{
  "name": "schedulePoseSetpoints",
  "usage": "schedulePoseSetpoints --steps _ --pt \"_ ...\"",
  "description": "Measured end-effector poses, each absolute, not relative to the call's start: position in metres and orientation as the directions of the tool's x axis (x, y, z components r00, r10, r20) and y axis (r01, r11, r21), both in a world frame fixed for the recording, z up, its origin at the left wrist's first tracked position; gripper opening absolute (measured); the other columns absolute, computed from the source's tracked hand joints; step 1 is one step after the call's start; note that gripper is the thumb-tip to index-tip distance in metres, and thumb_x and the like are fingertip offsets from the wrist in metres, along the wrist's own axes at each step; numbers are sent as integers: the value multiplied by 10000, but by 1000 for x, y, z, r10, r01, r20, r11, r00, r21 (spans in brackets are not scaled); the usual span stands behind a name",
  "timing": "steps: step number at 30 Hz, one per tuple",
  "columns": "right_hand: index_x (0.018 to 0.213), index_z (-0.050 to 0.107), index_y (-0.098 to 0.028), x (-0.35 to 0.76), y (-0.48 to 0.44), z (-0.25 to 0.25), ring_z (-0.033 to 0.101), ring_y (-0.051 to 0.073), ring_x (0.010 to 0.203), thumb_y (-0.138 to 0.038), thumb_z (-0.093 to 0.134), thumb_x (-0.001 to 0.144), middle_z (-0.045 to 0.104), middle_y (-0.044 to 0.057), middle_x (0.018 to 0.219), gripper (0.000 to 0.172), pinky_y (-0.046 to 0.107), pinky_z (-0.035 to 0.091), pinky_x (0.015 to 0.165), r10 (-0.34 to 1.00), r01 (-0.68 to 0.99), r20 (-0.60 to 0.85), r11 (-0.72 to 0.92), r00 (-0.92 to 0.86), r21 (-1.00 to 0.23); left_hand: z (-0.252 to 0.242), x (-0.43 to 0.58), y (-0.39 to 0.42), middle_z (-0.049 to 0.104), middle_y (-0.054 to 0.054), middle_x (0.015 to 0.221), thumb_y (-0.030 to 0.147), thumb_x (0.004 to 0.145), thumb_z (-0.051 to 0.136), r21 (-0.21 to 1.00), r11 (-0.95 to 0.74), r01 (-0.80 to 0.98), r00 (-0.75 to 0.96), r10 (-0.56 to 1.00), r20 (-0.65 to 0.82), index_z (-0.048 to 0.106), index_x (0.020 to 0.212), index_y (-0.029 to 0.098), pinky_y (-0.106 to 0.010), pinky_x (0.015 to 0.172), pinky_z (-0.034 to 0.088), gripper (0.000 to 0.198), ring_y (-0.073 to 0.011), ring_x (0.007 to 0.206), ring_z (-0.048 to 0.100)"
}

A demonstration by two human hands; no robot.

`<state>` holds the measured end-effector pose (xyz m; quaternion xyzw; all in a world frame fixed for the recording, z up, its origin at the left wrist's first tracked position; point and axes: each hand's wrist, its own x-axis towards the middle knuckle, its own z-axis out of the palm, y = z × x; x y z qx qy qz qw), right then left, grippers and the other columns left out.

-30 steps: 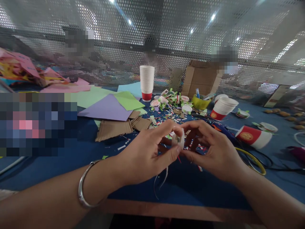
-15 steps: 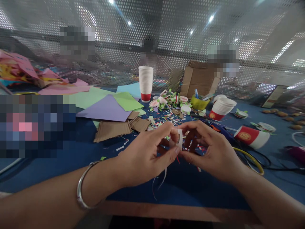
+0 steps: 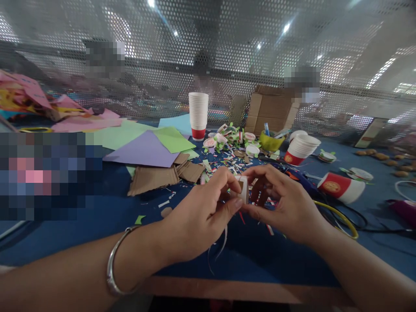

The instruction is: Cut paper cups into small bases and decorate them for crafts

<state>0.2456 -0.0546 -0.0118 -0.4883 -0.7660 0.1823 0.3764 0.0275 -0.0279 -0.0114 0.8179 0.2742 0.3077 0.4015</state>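
Observation:
Between my hands is a small white paper ring piece (image 3: 244,190), which looks like the cut-off base of a paper cup, with brown showing inside it. My left hand (image 3: 208,212) pinches it between thumb and forefinger. Curved around its far side, my right hand (image 3: 282,203) touches the rim with thumb and fingertips. Thin white strips (image 3: 224,242) hang or lie below my left hand. Paper scraps and pieces of brown cardboard (image 3: 154,177) lie just beyond my hands.
Stacked white paper cups (image 3: 198,112) stand at the back. Finished-looking round pieces with green paper (image 3: 227,134) are heaped beside a yellow-green bowl (image 3: 272,141). Coloured paper sheets (image 3: 143,147) lie left. At right are a tipped red-and-white cup (image 3: 341,187) and yellow cable (image 3: 341,219).
The white paper ring has turned slightly in my fingers, so more of its rim and brown inside shows. Both hands stay almost in place.

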Motion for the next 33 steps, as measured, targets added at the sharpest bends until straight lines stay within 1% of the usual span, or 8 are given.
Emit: schedulePoseSetpoints --steps 4,9,15,18,22,24,28,33 --pt "1196 609 -233 245 -56 -12 681 157 751 -349 797 824 693 46 1055 432 286 583 663 892 623 393 441 -223 -646 -10 29 -29 584 8 871 292 1029 456 840 -508 189 654 704 279 418 1008 230 -317 673 442 75 -154 778 604" --pt "1178 614 -222 244 -55 -13 652 148 673 -340 796 807 702 60 1043 430 292 565 601 906 637 367 413 -212 -651 -6 29 -29 596 12 840 258 1007 459 798 -539 271 648 715 263 428 1002 229 -333 651 434 43 -161 731 599" --pt "1176 618 -218 244 -56 -13 663 156 696 -383 790 823 698 70 1059 425 301 570 613 902 639 379 416 -204 -647 -8 28 -30 601 6 862 246 1003 476 808 -534 251 648 712 269 431 1008 230 -341 679 474 47 -169 775 632" --pt "1178 623 -214 244 -56 -13 676 163 720 -373 788 829 697 78 1082 417 304 580 625 898 642 390 423 -203 -640 -10 30 -28 615 2 917 253 1008 498 860 -481 171 647 713 271 429 1081 237 -343 716 514 102 -162 798 650" --pt "1193 623 -222 244 -56 -14 669 151 697 -381 784 841 691 66 1067 419 299 589 614 879 638 432 453 -202 -622 -15 31 -22 623 -59 1208 256 978 599 951 -310 -9 651 720 241 442 1257 260 -371 838 566 320 -194 998 687" --pt "1201 621 -225 243 -57 -15 683 160 737 -342 785 837 689 62 1079 416 306 600 644 860 642 463 482 -215 -597 -17 31 -19 591 -77 1284 283 951 657 964 -261 -58 651 722 235 477 1282 262 -387 857 576 377 -206 1021 680" --pt "1222 623 -225 244 -58 -13 704 194 836 -299 784 836 694 72 1116 424 318 603 684 853 651 469 491 -227 -579 -18 32 -17 608 -79 1246 339 918 721 970 -207 -127 644 726 240 518 1235 237 -380 857 582 390 -189 972 681" --pt "1256 636 -238 246 -60 -11 697 211 882 -297 793 838 690 77 1146 450 336 602 718 844 661 480 503 -238 -557 -16 34 -19 609 -74 1246 315 919 725 966 -212 -145 622 740 256 534 1210 222 -341 866 581 361 -167 978 678"
